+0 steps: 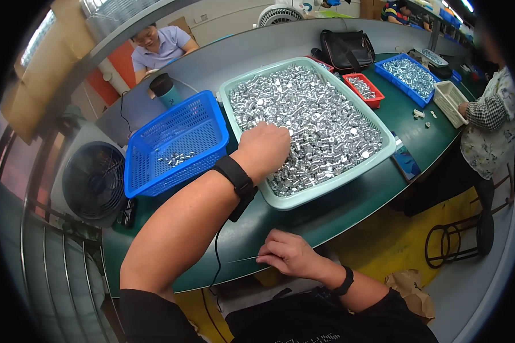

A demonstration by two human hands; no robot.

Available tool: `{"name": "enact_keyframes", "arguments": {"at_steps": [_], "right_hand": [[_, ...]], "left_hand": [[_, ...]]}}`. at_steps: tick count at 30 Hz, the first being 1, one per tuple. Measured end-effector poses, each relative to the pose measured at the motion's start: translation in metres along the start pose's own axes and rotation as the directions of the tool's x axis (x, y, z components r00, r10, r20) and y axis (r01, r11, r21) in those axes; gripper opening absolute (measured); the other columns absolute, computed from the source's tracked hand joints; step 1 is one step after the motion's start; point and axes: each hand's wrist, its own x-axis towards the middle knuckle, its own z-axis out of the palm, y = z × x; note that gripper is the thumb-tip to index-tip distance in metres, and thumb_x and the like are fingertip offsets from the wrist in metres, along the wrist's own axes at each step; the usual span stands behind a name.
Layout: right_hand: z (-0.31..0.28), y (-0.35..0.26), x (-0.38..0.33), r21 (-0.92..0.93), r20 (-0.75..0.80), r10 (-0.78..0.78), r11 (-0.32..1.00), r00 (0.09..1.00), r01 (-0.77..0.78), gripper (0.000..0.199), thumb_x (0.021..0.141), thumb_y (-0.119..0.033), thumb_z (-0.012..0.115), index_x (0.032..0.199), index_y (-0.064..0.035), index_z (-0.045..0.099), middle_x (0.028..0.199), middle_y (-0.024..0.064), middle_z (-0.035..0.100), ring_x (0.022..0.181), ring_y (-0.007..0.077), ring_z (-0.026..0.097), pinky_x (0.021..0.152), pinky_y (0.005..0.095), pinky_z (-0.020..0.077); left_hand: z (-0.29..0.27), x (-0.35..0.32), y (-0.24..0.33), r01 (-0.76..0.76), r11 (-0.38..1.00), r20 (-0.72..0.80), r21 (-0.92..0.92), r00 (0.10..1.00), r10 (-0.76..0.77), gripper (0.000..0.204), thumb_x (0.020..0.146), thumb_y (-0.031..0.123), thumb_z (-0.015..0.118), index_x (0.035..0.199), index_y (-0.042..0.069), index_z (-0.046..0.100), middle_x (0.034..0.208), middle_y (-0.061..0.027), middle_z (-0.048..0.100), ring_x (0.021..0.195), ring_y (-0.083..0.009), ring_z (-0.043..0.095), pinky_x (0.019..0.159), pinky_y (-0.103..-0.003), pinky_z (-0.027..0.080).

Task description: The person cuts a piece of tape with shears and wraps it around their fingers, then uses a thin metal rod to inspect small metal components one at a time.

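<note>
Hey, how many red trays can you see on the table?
2: one red tray to the right of the pale green basin, and a second red tray past the basin's far right corner, only partly showing. More could be hidden behind the basin.

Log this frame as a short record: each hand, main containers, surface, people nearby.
Left hand: over small metal parts, fingertips hidden
Right hand: pinching a thin rod
Pale green tray: filled with those parts
Blue basket: left of the tray, some parts inside
Surface: green tabletop
People nearby: one person upper left, another person at right
</note>
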Motion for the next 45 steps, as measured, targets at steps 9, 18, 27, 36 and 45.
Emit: {"name": "enact_keyframes", "arguments": {"at_steps": [9, 18, 27, 36, 45], "right_hand": [[0.004, -0.005, -0.001, -0.064, -0.020, 0.002, 0.998, 1.000, -0.003, 0.015, 0.077, -0.010, 0.079, 0.080, -0.0039, 0.066, 0.080, 0.0100, 0.058, 0.070, 0.0281, 0.061, 0.059, 0.0368, 0.0492], [0.005, -0.012, 0.001, 0.002, -0.064, 0.088, 0.996, 0.994, -0.088, 0.010, 0.080, -0.006, 0.077, 0.082, -0.0037, 0.068, 0.080, 0.0086, 0.058, 0.068, 0.0236, 0.060, 0.059, 0.0333, 0.0483], [-0.005, -0.006, 0.007, 0.213, -0.020, 0.344, 0.919, 0.939, -0.332, 0.005, 0.083, 0.000, 0.073, 0.087, -0.0021, 0.071, 0.083, 0.0039, 0.059, 0.069, 0.0108, 0.054, 0.059, 0.0238, 0.0419], [0.027, -0.031, 0.014, 0.313, -0.005, 0.431, 0.858, 0.902, -0.408, 0.006, 0.086, 0.000, 0.070, 0.092, -0.0004, 0.072, 0.083, 0.0023, 0.057, 0.068, 0.0061, 0.050, 0.057, 0.0208, 0.0383], [0.035, -0.035, 0.010, 0.292, 0.001, 0.434, 0.861, 0.901, -0.416, 0.005, 0.087, 0.000, 0.070, 0.092, -0.0008, 0.072, 0.082, 0.0015, 0.056, 0.066, 0.0047, 0.049, 0.055, 0.0197, 0.0368]], "left_hand": [[-0.024, -0.005, 0.007, 0.055, 0.998, 0.259, -0.010, 0.965, -0.050, 0.015, 0.077, 0.001, 0.062, 0.091, -0.001, 0.066, 0.091, -0.0184, 0.069, 0.094, -0.0375, 0.066, 0.078, -0.046, 0.054], [-0.028, -0.051, -0.021, -0.043, 0.974, -0.119, -0.222, 0.993, 0.016, 0.021, 0.079, 0.000, 0.065, 0.101, -0.001, 0.065, 0.088, -0.0153, 0.067, 0.090, -0.0310, 0.067, 0.082, -0.039, 0.054], [0.014, -0.248, -0.037, 0.158, -0.295, 0.290, -0.942, 0.827, -0.482, 0.017, 0.096, 0.001, 0.057, 0.113, 0.003, 0.063, 0.099, -0.0082, 0.062, 0.087, -0.0190, 0.063, 0.081, -0.033, 0.056], [0.106, -0.275, -0.014, -0.260, -0.790, 0.307, -0.555, 0.818, -0.486, 0.020, 0.098, 0.011, 0.057, 0.116, 0.003, 0.060, 0.106, -0.0106, 0.062, 0.096, -0.0221, 0.061, 0.085, -0.035, 0.055], [0.113, -0.278, -0.011, -0.299, -0.815, 0.292, -0.497, 0.826, -0.481, 0.024, 0.098, 0.009, 0.057, 0.121, 0.004, 0.057, 0.109, -0.0096, 0.064, 0.098, -0.0211, 0.063, 0.086, -0.036, 0.055]]}}
